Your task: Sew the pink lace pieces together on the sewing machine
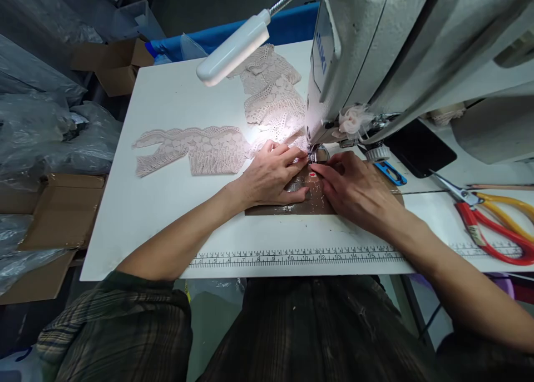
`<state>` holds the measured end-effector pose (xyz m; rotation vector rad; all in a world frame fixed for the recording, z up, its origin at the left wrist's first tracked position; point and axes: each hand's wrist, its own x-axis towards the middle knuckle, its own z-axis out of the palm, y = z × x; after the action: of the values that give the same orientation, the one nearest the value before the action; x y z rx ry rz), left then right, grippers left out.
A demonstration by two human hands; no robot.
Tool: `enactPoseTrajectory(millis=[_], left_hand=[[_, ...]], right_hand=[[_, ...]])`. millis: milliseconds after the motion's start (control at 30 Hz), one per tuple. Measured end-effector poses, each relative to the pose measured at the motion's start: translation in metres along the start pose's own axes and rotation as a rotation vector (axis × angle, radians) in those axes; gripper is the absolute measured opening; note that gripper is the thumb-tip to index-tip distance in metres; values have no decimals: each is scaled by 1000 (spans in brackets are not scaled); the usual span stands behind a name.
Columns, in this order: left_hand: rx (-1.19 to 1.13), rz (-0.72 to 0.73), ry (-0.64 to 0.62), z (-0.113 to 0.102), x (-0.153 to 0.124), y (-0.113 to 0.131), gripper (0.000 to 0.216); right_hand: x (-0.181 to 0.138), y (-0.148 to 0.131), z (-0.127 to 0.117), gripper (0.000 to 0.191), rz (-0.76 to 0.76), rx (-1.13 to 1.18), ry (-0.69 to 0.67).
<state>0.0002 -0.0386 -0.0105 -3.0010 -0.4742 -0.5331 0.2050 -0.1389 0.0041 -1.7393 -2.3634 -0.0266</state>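
Note:
Pale pink lace trim (217,151) lies on the white sewing table, with more of it bunched in folds (275,95) behind my left hand. My left hand (273,173) rests palm down, thumb spread, its fingers on the lace edge beside the presser foot (319,154). My right hand (359,187) is at the foot's other side, index finger and thumb closed together just in front of it. What they pinch is too small to make out. Under both hands is a brown plate (292,208) with a small red arrow mark and loose thread bits.
The sewing machine head (346,65) stands over the work, with a white lamp (233,48) at its left. Red-and-yellow-handled scissors (496,221), a blue thread snipper (390,173) and a black phone (419,147) lie right. A ruler strip (292,258) runs along the front edge. Cardboard boxes (62,212) stand left.

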Motion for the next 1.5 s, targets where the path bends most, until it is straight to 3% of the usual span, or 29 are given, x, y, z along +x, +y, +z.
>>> enactPoseTrajectory(millis=[167, 500, 667, 1067, 1200, 1367, 1500], left_hand=[[-37, -26, 2, -1, 2, -1, 48], [-79, -92, -14, -1, 1, 1, 44], [-87, -74, 36, 3, 0, 0, 40], [-97, -94, 16, 2, -1, 0, 43], [-92, -88, 19, 1, -1, 0, 44], [-106, -88, 17, 2, -1, -1, 45], [-114, -83, 18, 2, 0, -1, 44]], right_hand=[[-4, 11, -1, 35, -8, 195, 26], [18, 39, -16, 21, 106, 396, -216], [15, 45, -1, 23, 335, 498, -85], [10, 42, -2, 30, 251, 492, -79], [10, 43, -7, 41, 255, 504, -111], [11, 46, -9, 70, 259, 493, -108], [14, 45, -6, 75, 302, 462, -86]])
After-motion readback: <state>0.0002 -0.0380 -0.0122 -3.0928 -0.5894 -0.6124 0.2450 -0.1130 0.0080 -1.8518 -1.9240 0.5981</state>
